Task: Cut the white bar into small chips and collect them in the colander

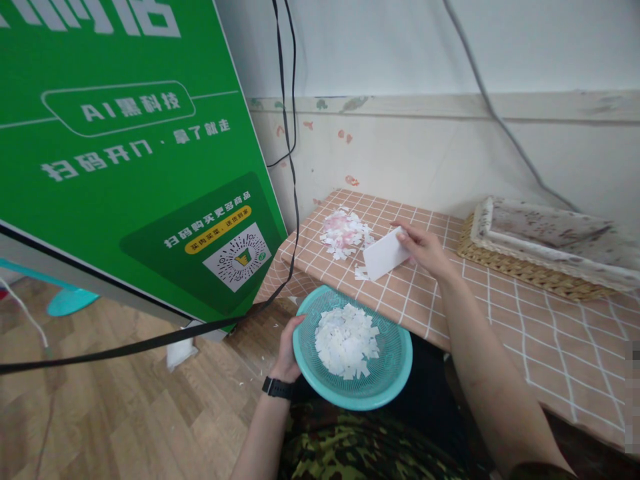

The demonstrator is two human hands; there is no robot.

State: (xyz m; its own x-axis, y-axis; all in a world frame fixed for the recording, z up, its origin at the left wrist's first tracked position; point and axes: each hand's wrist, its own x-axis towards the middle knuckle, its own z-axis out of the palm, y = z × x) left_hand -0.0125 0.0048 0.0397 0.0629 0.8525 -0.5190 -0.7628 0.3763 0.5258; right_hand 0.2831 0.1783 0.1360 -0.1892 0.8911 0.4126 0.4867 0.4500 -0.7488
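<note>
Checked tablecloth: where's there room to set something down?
The widest bare stretch of tablecloth lies in front of the wicker basket, right of the right forearm. A narrow strip runs along the wall behind the right hand. It's crowded where the paper scraps lie and the right hand holds the white card.

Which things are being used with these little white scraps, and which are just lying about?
Being used:
- turquoise mesh basket, in the left hand
- white card, in the right hand
- scraps in the basket
- pinkish-white scraps on the table

Seemingly just there:
- cloth-lined wicker basket
- green QR-code panel
</note>
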